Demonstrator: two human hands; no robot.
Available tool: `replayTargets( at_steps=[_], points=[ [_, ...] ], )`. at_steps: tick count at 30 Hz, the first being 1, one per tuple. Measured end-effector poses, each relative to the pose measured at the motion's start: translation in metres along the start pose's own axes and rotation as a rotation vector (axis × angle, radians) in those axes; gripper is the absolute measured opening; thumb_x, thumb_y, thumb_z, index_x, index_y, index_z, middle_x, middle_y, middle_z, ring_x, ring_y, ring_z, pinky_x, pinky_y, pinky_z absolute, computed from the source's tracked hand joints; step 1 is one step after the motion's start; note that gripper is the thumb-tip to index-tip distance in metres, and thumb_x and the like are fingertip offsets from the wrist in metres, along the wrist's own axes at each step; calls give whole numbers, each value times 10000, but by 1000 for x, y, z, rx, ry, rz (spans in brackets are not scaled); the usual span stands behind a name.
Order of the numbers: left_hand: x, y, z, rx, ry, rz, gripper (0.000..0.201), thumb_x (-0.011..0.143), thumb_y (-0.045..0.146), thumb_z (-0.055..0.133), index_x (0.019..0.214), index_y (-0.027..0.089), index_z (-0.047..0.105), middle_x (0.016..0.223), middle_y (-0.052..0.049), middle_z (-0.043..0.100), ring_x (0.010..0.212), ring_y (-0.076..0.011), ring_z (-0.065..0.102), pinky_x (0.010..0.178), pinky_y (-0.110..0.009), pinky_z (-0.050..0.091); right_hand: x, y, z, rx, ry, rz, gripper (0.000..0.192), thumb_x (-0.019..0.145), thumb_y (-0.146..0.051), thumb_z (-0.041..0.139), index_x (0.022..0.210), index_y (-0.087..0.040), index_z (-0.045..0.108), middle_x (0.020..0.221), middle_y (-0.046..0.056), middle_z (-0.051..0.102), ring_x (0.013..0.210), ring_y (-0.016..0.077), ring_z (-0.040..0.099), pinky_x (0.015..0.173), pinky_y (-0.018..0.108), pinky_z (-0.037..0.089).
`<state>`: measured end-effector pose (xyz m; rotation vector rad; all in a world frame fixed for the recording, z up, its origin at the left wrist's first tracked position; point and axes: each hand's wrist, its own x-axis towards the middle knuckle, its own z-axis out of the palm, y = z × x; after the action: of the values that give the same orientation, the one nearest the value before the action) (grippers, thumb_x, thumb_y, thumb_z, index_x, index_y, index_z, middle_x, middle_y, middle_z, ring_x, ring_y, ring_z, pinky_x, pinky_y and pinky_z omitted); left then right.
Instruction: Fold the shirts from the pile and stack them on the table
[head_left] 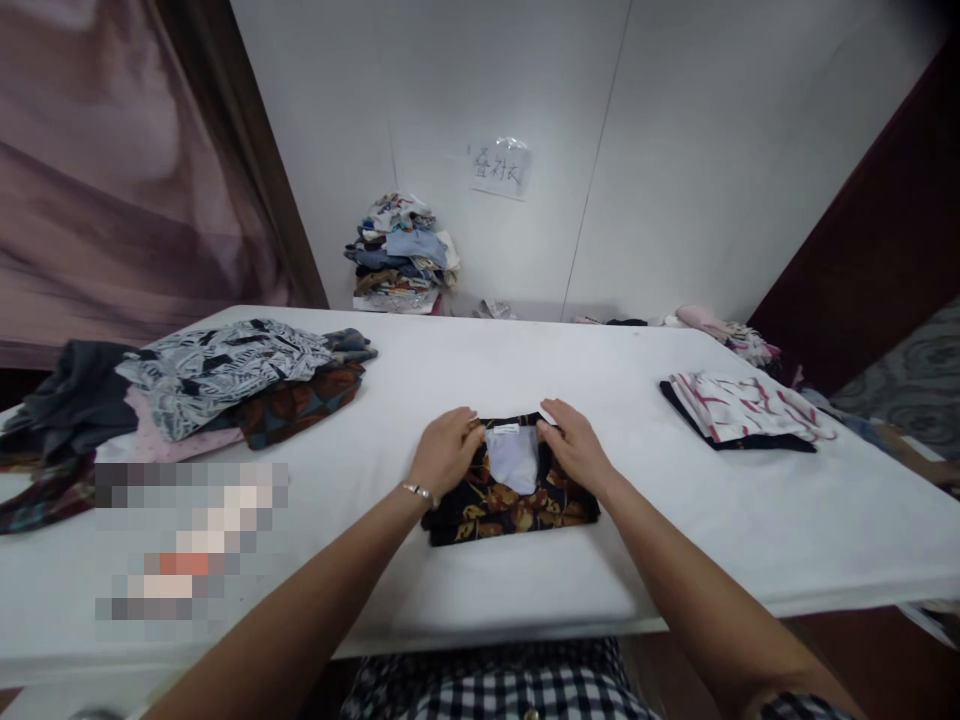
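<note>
A folded dark shirt (pixel 517 505) with a brown leaf print and a pale lining at the collar lies on the white table (pixel 465 590) in front of me. My left hand (pixel 444 450) rests flat on its left upper corner. My right hand (pixel 574 445) presses on its right upper corner. Both hands lie fingers down on the cloth beside the collar, and neither lifts it.
A heap of unfolded clothes (pixel 202 385) lies at the table's left. A folded white-and-red patterned garment (pixel 742 410) sits at the right on a dark one. A stack of clothes (pixel 401 255) stands against the far wall under a paper sign (pixel 501 168).
</note>
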<state>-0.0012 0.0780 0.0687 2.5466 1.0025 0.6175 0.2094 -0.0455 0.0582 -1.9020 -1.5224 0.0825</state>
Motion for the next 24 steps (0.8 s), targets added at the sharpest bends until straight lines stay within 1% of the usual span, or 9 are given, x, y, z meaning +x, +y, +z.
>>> replayTargets(
  at_steps=[4,8,10,12,15,17,19,21,24],
  points=[
    [-26,-6,29,98,-153,129,473,936,430,381,1347,216,477,1475,-101,429,1394,-271,320,1137,-540,222,-18,-2,16,-136,-324,10,588,921,-530,409,1423,-224,418,1520,85,339,1429,279,224,1140,548,129],
    [-24,-11,32,53,-227,55,483,937,422,379,1361,208,465,1496,-94,395,1413,-260,285,1148,-532,201,-15,7,23,-80,-377,71,579,915,-535,419,1410,-235,436,1534,70,309,1440,262,194,1148,537,85],
    [-26,-7,18,1,-169,59,464,937,409,380,1340,206,485,1475,-89,431,1391,-239,333,1142,-495,245,-14,7,14,67,-290,100,524,910,-507,439,1357,-242,502,1491,68,397,1416,263,265,1145,524,140],
    [-38,1,3,-12,-75,144,477,917,439,426,1321,196,503,1432,-101,484,1346,-240,399,1122,-471,295,-22,3,-3,235,-76,124,445,894,-487,473,1238,-236,602,1375,75,542,1342,261,398,1117,481,253],
    [-68,10,-6,76,-29,356,563,829,474,575,1317,200,511,1360,-115,552,1267,-282,477,1071,-489,357,-54,-14,-24,538,128,233,364,848,-519,537,939,-198,683,1006,83,714,993,235,644,908,398,477],
    [-83,8,-2,159,-49,444,549,806,409,614,1315,222,523,1336,-106,575,1220,-297,519,1016,-498,409,-85,-28,-27,799,-22,395,397,805,-563,576,815,-172,644,791,61,704,684,186,667,666,337,531],
    [-85,1,6,223,-64,474,456,832,340,576,1277,238,567,1289,-92,615,1158,-289,571,951,-478,467,-112,-41,-18,1020,-228,575,449,740,-596,638,824,-156,602,761,57,687,563,166,650,518,286,500],
    [-74,-4,12,248,-71,487,371,871,285,499,1221,242,616,1212,-77,666,1088,-261,620,908,-436,505,-130,-49,-4,1191,-349,742,531,667,-606,705,918,-159,567,813,73,687,605,197,678,491,285,504],
    [-52,-4,12,239,-49,478,375,905,246,401,1195,246,638,1144,-57,702,1041,-226,652,885,-373,528,-131,-53,13,1403,-356,833,634,618,-597,762,1031,-190,507,887,91,687,760,254,700,560,366,544]
  ],
)
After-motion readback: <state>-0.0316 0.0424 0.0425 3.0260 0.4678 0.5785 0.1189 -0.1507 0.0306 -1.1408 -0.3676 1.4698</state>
